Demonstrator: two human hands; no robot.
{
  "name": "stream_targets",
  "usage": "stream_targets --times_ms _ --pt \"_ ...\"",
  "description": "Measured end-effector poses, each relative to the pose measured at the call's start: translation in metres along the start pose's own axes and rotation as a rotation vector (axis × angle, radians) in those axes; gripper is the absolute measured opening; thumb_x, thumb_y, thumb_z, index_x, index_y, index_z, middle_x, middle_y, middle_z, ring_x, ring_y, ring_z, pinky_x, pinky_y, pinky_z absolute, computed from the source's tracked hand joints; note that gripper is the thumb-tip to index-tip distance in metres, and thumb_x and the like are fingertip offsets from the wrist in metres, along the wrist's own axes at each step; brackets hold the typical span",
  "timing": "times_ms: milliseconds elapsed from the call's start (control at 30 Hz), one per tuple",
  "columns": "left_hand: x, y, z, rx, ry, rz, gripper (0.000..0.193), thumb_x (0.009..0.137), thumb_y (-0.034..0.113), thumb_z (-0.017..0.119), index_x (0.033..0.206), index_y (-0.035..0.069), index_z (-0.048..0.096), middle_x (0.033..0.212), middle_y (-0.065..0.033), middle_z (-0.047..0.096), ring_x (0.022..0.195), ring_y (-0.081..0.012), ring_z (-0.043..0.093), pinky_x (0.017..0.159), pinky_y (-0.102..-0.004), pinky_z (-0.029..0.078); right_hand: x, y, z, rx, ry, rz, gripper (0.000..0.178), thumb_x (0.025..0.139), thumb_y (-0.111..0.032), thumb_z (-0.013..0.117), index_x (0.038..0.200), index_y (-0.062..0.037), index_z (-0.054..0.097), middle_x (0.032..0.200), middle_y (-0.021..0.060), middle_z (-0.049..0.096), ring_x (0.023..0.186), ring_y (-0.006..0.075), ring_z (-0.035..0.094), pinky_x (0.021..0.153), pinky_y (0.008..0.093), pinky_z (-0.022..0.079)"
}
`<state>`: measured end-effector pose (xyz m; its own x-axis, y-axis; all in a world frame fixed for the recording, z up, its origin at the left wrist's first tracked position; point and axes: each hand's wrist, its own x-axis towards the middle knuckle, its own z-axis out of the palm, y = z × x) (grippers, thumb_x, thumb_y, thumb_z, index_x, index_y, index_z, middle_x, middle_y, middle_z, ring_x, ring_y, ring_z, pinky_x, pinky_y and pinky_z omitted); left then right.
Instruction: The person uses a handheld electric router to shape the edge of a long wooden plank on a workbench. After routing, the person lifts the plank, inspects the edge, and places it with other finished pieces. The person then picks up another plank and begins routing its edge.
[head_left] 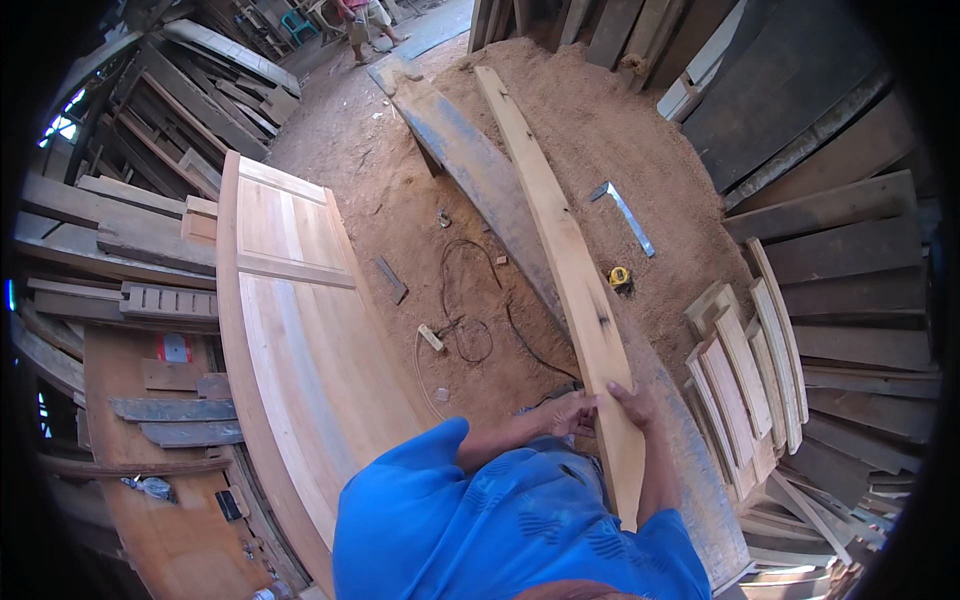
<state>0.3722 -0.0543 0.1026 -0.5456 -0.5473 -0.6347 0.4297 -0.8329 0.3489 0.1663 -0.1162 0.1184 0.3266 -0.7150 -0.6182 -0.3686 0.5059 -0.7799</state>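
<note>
A long pale wooden plank (560, 230) runs from my body away across the sawdust floor, lying along a darker grey board (480, 170). My left hand (568, 412) grips the plank's left edge near its close end. My right hand (632, 404) rests on the plank's top face on the right side, fingers wrapped over it. My blue shirt (500, 520) fills the lower middle of the view.
A large pale panelled door (290, 330) lies to my left. A metal square (625, 212) and a yellow tape measure (620, 277) lie on the sawdust. A black cable (470, 320) loops nearby. Short boards (745, 380) are stacked at right; timber piles surround. A person's legs (362, 20) stand far back.
</note>
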Motion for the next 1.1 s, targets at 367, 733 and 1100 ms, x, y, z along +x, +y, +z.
stream_targets --times_ms 367,733,1100 --pt "0.125 0.216 -0.083 -0.337 0.404 0.348 0.077 0.094 0.062 0.050 0.138 0.000 0.042 0.129 -0.0177 0.057 0.116 -0.0350 0.058 0.099 -0.0549 0.049 -0.202 -0.043 -0.027 -0.725 0.447 0.194 0.055 0.073 -0.037 0.084 0.106 0.0010 0.063 0.099 0.0260 0.069 0.090 0.0424 0.066 0.084 0.0503 0.050" --pt "0.116 0.135 -0.034 -0.363 0.320 0.450 0.061 0.095 0.065 0.034 0.112 0.011 0.057 0.096 -0.0098 0.061 0.086 -0.0292 0.064 0.073 -0.0490 0.057 -0.280 0.020 0.038 -0.433 0.594 0.520 0.072 0.061 -0.027 0.086 0.122 -0.0028 0.058 0.111 0.0240 0.067 0.107 0.0430 0.062 0.088 0.0506 0.048" --pt "0.096 0.063 -0.050 -0.343 -0.130 0.298 0.074 0.085 0.082 0.042 0.095 0.012 0.063 0.072 -0.0058 0.060 0.065 -0.0276 0.061 0.062 -0.0444 0.052 -0.309 0.170 0.143 -0.414 0.651 0.636 0.093 0.065 -0.030 0.086 0.145 -0.0073 0.045 0.136 0.0192 0.058 0.124 0.0380 0.055 0.103 0.0486 0.041"
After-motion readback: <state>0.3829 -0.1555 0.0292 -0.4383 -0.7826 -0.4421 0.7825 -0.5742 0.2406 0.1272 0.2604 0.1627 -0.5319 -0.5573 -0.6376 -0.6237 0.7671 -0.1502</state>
